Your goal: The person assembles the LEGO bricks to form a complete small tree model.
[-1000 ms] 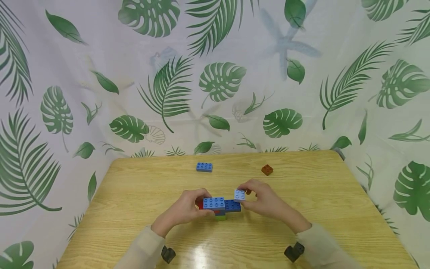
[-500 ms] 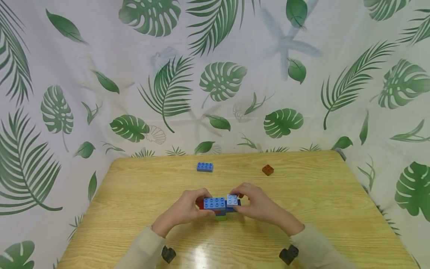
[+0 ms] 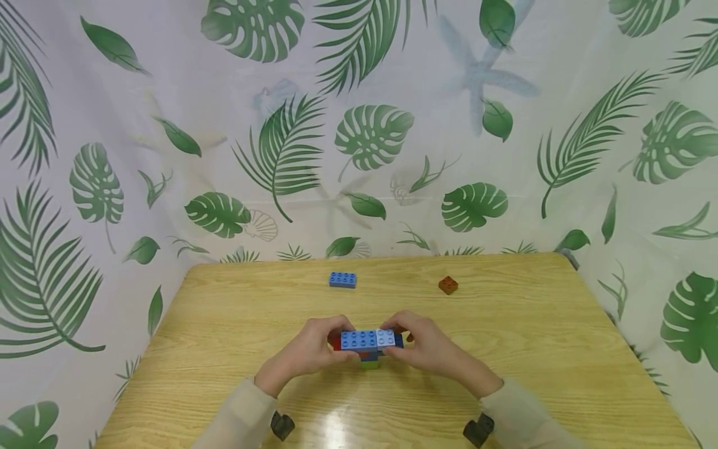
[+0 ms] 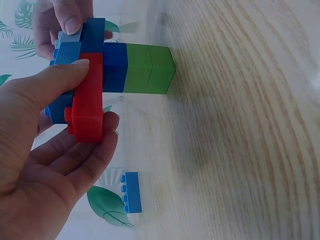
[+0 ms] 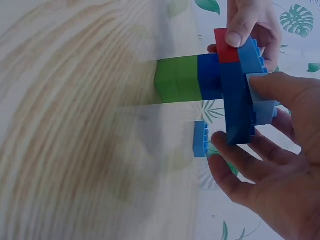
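A stack of toy building bricks stands upright on the table between the hands. Green bricks (image 4: pixel 137 70) form its foot, with a dark blue brick (image 5: pixel 209 75) above them. Higher up, a red brick (image 4: pixel 87 110) and a long dark blue brick (image 5: pixel 236 100) lie end to end. A blue eight-stud brick (image 3: pixel 358 340) tops the left side. My left hand (image 3: pixel 308 344) grips the stack's left end, thumb on the red brick. With thumb and fingers, my right hand (image 3: pixel 429 348) pinches a light blue four-stud brick (image 3: pixel 386 337) on the long dark blue brick, beside the eight-stud one.
Toward the back of the wooden table (image 3: pixel 252 287) lies a loose blue brick (image 3: pixel 343 280). A small brown-red brick (image 3: pixel 448 285) sits farther right. A leaf-patterned sheet (image 3: pixel 370 206) hangs behind the table.
My right hand has moved left and brought the light blue brick from above the dark blue brick's right end to against the eight-stud brick. The left hand has kept its hold.
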The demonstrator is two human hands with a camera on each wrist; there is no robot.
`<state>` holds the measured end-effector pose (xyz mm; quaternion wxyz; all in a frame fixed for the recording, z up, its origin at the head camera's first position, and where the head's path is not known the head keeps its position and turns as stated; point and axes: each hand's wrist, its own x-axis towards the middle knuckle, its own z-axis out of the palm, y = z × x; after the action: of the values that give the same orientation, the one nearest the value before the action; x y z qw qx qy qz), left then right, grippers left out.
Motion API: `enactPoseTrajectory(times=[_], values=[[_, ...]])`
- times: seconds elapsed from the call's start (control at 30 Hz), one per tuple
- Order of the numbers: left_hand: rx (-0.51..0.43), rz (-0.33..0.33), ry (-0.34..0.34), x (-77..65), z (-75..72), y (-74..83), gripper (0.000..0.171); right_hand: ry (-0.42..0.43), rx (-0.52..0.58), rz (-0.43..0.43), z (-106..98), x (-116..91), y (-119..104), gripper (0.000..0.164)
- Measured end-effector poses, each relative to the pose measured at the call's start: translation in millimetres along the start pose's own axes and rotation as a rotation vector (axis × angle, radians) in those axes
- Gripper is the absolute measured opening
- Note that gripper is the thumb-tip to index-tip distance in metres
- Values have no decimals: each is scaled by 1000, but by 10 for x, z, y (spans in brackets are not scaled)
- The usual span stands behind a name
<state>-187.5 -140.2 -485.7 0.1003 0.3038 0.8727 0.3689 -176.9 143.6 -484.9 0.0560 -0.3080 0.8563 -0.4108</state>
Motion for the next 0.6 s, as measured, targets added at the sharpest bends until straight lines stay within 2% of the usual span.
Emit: enactPoseTrajectory(times=[0.17,0.43,0.6], values=[[4,1,4,1,0,7,26,-42,114,18,32,-5,52,27],[13,4,7,7,7,4,27,-17,127,-20,44,-9,121,30],[8,0,8,6,11,6,27,-13,137,-12,56,-6,151,29]])
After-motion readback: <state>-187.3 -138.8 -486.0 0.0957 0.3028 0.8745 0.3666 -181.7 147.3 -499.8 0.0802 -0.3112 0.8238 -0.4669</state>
